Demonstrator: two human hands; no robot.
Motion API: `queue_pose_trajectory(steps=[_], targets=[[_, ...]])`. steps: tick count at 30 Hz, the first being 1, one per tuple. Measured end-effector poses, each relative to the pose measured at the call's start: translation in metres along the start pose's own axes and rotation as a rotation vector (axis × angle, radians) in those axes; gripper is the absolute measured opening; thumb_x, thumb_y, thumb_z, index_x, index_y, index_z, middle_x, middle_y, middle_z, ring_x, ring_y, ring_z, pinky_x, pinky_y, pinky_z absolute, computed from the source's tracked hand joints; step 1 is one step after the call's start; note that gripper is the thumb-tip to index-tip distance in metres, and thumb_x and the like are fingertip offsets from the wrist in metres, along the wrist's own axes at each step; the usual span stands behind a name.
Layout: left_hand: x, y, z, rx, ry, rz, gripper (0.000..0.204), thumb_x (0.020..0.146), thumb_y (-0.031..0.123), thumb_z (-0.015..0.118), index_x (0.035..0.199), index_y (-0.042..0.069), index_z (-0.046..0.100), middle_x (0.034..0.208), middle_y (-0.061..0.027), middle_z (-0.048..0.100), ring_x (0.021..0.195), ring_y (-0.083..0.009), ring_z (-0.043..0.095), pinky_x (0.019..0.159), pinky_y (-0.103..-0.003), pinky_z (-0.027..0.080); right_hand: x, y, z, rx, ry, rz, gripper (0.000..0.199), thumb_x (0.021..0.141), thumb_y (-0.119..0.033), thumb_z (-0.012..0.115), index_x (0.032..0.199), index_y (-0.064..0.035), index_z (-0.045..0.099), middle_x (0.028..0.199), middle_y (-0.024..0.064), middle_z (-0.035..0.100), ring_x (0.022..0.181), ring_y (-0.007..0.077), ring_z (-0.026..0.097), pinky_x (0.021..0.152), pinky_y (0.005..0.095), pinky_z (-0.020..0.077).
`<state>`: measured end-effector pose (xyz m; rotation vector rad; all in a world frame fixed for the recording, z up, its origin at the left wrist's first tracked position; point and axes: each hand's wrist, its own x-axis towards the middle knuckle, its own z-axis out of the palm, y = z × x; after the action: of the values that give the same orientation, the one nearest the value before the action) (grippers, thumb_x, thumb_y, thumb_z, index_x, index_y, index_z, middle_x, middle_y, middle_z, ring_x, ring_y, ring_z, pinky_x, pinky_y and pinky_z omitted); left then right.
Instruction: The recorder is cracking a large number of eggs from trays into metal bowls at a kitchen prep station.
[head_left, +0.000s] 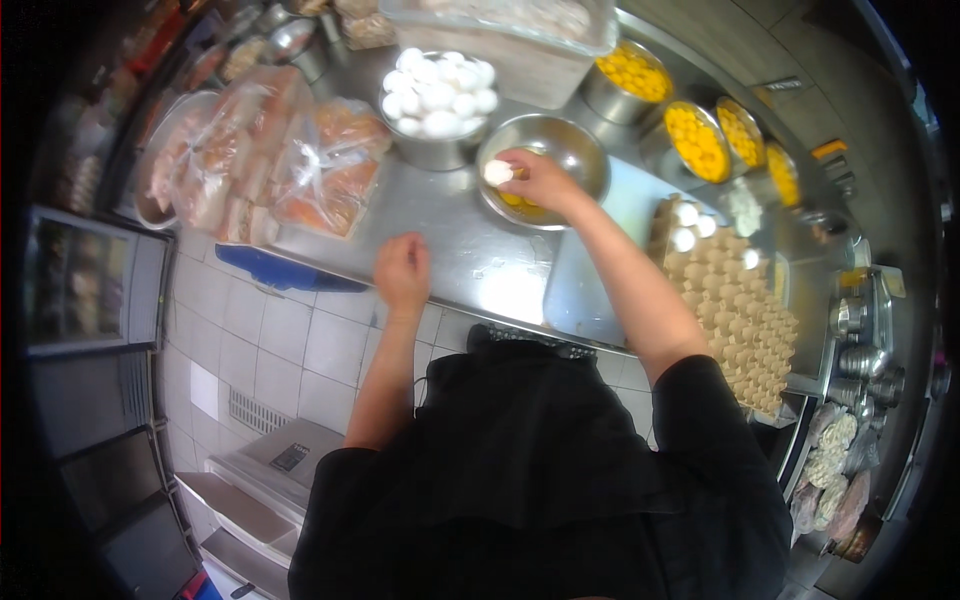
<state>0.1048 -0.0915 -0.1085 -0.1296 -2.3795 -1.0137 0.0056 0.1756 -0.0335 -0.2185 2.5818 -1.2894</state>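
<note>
My right hand (543, 187) is closed on a white egg (498, 173) above a steel mixing bowl (582, 152). Yellow egg yolks (522, 203) lie in that bowl, partly hidden by my fingers. The egg's underside does not show, so I cannot tell if it is cracked. My left hand (403, 268) hovers by the table's front edge with its fingers curled in, and nothing shows in it. A steel pot (437, 153) heaped with white eggs (438, 95) stands to the left of the bowl.
Bagged pinkish-orange food (325, 170) lies on the left of the steel table (450, 235). Behind is a large clear tub (535, 65). Several pots of yellow contents (697, 142) line the right. Cardboard egg trays (735, 310) sit beside a pale cutting board (590, 270).
</note>
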Motion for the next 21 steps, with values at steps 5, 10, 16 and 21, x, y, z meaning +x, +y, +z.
queue_pose_trajectory(steps=[5,10,16,21], targets=[[0.001,0.001,0.000,-0.020,-0.001,-0.003,0.007,0.086,0.013,0.063,0.090,0.008,0.066,0.078,-0.0085,0.061,0.071,-0.0267,0.059,0.065,-0.037,0.047,-0.003,-0.005,-0.008,0.056,0.015,-0.020,0.052,0.082,-0.023,0.075,0.130,-0.0142,0.057,0.122,0.0078,0.063,0.106,0.0225,0.061,0.090,0.0339,0.0496],[0.001,0.001,0.000,-0.019,-0.005,-0.003,0.008,0.088,0.013,0.063,0.090,0.006,0.067,0.076,-0.0088,0.060,0.070,-0.0257,0.059,0.064,-0.036,0.047,-0.005,-0.008,-0.017,-0.086,0.100,0.019,0.047,0.081,-0.019,0.073,0.126,-0.0156,0.060,0.121,0.0110,0.065,0.106,0.0269,0.063,0.091,0.0368,0.0496],[0.002,0.002,-0.001,-0.010,-0.015,-0.006,0.008,0.088,0.012,0.062,0.091,0.006,0.066,0.076,-0.0087,0.060,0.070,-0.0257,0.059,0.064,-0.036,0.047,-0.005,-0.001,-0.017,-0.512,0.109,-0.025,0.045,0.081,-0.017,0.070,0.125,-0.0163,0.060,0.121,0.0117,0.064,0.111,0.0309,0.060,0.097,0.0386,0.0467],[0.001,0.002,0.000,-0.021,-0.003,-0.005,0.008,0.088,0.013,0.063,0.090,0.006,0.066,0.077,-0.0088,0.061,0.069,-0.0256,0.058,0.064,-0.037,0.047,-0.005,-0.001,-0.030,-0.258,0.089,0.040,0.049,0.082,-0.016,0.071,0.129,-0.0160,0.058,0.124,0.0120,0.063,0.114,0.0288,0.059,0.097,0.0377,0.0465]])
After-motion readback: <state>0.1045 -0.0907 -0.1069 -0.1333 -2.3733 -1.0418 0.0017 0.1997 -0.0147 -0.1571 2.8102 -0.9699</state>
